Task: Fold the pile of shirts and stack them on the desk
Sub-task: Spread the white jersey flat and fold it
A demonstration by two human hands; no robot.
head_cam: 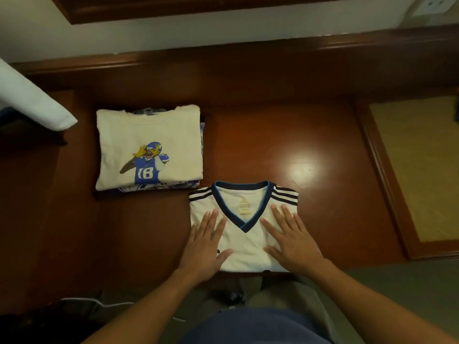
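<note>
Polished reddish-brown wooden worktop (248, 135) runs along a pale wall, with a bright glare of light on its right half. At its near edge lies a folded white V-neck jersey (244, 247) with a navy collar and black shoulder stripes, collar pointing away from the person. Both hands lie flat on it, the left hand (206, 247) on its left half and the right hand (294, 242) on its right half, one on each side of the V. The fingers (289, 219) of both are straight and spread, pressing on the cloth and gripping nothing. Just beyond the jersey's far left corner sits a stack of folded shirts (159, 188). Its top one is a cream T-shirt (149, 130) printed with a football player in a blue number 18 kit, and purple-and-white cloth shows beneath at the near and right edges. White bedding (32, 103) juts in at far left, and a white cable (99, 302) lies on the floor below.
</note>
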